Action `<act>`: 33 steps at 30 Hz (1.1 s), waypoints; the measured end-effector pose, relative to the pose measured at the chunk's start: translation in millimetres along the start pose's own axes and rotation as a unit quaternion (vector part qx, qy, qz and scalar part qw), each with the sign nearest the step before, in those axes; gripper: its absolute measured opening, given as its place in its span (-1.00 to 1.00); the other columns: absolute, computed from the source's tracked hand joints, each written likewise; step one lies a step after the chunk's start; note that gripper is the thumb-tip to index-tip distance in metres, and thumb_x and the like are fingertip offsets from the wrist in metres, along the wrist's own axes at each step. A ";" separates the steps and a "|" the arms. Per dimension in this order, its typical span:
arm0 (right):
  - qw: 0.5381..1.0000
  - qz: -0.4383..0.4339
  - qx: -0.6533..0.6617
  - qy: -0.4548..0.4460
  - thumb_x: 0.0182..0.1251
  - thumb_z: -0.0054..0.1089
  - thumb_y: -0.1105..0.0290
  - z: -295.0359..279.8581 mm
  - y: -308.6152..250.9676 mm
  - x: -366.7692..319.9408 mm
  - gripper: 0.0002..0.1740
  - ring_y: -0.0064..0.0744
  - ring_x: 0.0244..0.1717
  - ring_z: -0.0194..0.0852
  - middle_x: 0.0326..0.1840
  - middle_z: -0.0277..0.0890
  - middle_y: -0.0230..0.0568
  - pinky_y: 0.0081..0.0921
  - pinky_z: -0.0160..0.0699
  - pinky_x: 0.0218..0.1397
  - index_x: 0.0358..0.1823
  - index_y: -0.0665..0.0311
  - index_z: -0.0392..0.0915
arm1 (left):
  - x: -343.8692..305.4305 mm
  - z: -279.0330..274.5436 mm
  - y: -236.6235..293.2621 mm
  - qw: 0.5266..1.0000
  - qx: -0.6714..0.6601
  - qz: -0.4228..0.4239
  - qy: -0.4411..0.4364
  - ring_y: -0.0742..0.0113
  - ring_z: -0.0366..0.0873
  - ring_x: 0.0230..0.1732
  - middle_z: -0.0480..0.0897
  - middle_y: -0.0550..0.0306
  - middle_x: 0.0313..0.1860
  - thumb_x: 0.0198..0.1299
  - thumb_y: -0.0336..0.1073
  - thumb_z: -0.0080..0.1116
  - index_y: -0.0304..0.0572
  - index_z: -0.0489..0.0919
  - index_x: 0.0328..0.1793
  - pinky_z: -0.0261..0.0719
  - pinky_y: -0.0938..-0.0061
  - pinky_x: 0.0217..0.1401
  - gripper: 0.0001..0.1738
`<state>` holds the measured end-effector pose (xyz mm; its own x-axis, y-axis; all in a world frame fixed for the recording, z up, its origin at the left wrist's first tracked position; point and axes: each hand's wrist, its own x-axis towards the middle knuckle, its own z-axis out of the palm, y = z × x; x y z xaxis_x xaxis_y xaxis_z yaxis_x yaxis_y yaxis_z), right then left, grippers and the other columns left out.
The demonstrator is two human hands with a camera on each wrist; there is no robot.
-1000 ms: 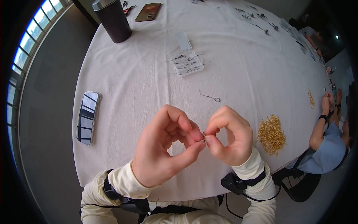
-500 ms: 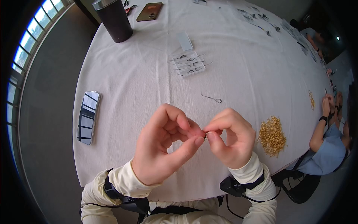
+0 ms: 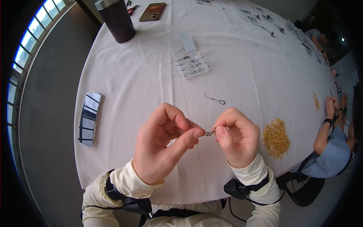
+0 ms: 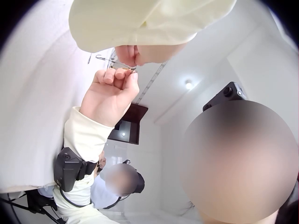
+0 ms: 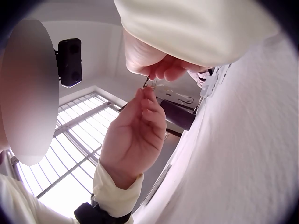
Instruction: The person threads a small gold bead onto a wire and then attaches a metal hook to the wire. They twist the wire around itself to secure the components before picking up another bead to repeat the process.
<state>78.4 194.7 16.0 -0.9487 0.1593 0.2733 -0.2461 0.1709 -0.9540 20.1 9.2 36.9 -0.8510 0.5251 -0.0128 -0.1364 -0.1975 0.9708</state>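
Both hands meet fingertip to fingertip over the near part of the table. My left hand [image 3: 160, 142] pinches one end of a small dark metal piece [image 3: 209, 133] between thumb and forefinger. From the other side, my right hand [image 3: 238, 138] pinches its opposite end, and the middle shows in the gap. A thin dark wire with a bent, hook-like end [image 5: 187, 100] reaches from the fingertips toward the table in the right wrist view. Beyond the hands, a dark wire hook with a looped end [image 3: 221, 102] lies on the cloth.
A clear compartment box [image 3: 196, 72] of similar hooks sits farther back. To the right lies a pile of small gold-coloured pieces [image 3: 276, 138]. A phone [image 3: 90, 120] is at left; a dark tumbler [image 3: 117, 24] and another phone [image 3: 152, 12] stand behind. Another person sits at far right.
The fingertips have drawn a little apart, so more of the dark metal piece shows between them. Both hands have shifted slightly; the things on the table stay put.
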 end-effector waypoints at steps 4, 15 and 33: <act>1.000 0.007 -0.001 0.022 0.32 0.23 0.57 0.4 1.8 -0.6 -0.96 -0.61 -0.38 0.33 -0.35 0.52 -0.37 -0.60 0.37 -0.28 -0.30 0.33 0.55 | 0.5 -0.4 -0.5 1.000 0.008 0.008 0.006 0.50 0.63 -0.30 0.72 0.00 -0.24 0.35 -0.48 0.29 -0.15 0.34 -0.14 0.63 0.60 -0.23 -0.73; 0.985 0.105 0.130 -0.048 0.53 0.12 0.42 -1.8 -2.5 0.8 -0.86 -0.63 -0.25 0.44 -0.28 0.53 -0.35 -0.58 0.48 -0.10 -0.18 0.36 0.50 | 0.8 0.6 -3.2 1.000 0.015 0.016 0.015 0.50 0.64 -0.27 0.71 0.02 -0.22 0.36 -0.50 0.27 -0.17 0.35 -0.12 0.62 0.61 -0.24 -0.74; 0.958 0.126 0.214 -0.144 0.66 -0.03 0.30 3.4 0.7 1.6 -0.79 -0.56 -0.12 0.49 -0.19 0.48 -0.33 -0.52 0.51 0.08 -0.08 0.32 0.43 | -0.9 1.3 -3.9 0.994 0.081 0.063 0.022 0.36 0.72 -0.17 0.72 -0.03 -0.24 0.32 -0.60 0.24 -0.21 0.32 -0.17 0.69 0.51 -0.04 -0.72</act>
<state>76.0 191.8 15.4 -0.9890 -0.1420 0.0415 -0.0027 -0.2627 -0.9649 22.0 10.6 33.5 -0.8782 0.4667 0.1042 0.0535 -0.1206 0.9913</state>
